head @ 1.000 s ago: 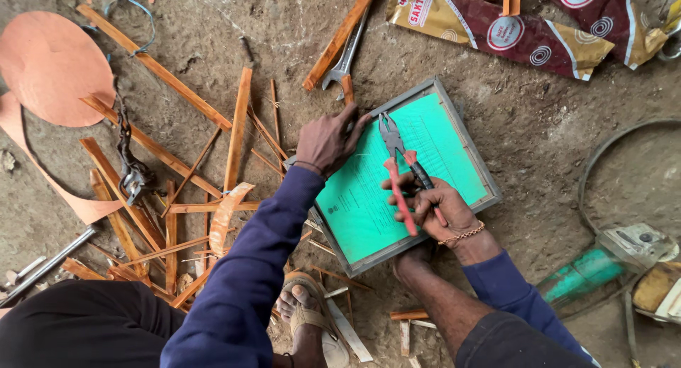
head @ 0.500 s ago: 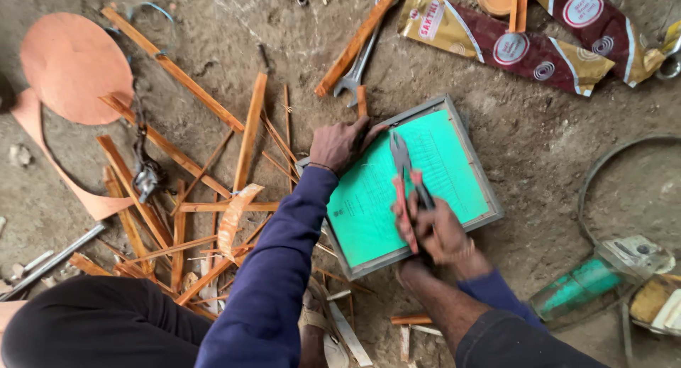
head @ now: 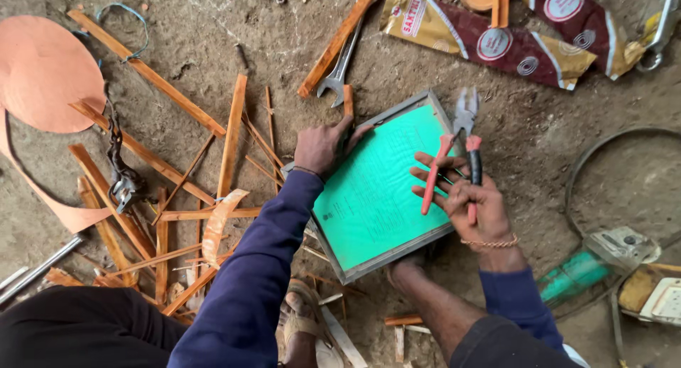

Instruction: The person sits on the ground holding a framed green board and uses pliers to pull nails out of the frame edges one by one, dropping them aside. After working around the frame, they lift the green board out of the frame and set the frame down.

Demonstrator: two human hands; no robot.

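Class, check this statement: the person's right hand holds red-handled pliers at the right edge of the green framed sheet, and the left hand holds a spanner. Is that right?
Not quite. In the head view the left hand grips the top left edge of the green framed sheet; the spanner lies untouched on the ground above. The right hand does hold the red-handled pliers.

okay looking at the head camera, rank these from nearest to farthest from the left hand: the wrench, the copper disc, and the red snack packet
1. wrench: just above the left hand.
2. red snack packet: upper right, beyond the framed green sheet.
3. copper disc: far left edge.
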